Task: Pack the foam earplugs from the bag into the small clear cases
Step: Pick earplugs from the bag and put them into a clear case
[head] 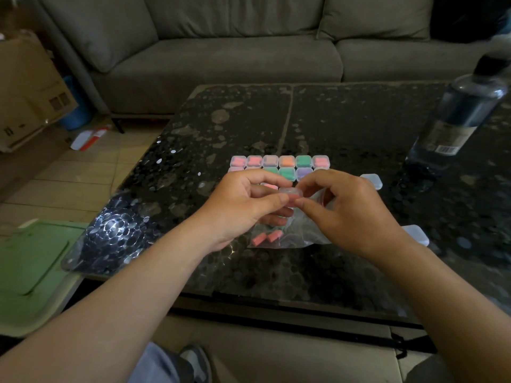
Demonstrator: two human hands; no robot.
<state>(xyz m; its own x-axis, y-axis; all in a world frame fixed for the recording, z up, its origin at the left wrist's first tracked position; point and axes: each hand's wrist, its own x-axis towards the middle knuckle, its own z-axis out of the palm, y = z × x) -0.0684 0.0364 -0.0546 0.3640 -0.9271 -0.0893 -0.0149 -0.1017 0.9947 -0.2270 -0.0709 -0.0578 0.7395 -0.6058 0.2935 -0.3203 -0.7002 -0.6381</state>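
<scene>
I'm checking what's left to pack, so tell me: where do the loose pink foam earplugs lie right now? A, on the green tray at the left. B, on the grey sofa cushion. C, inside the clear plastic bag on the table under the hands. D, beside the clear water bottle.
C: the loose pink foam earplugs show through the clear plastic bag on the dark table, just below both hands.

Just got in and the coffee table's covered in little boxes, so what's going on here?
A person is packing foam earplugs into small clear cases. Both hands, left hand and right hand, pinch one clear case above the plastic bag, where a few pink earplugs remain. Filled cases sit in rows on the glass table behind the hands, and two empty-looking cases lie to the right.
</scene>
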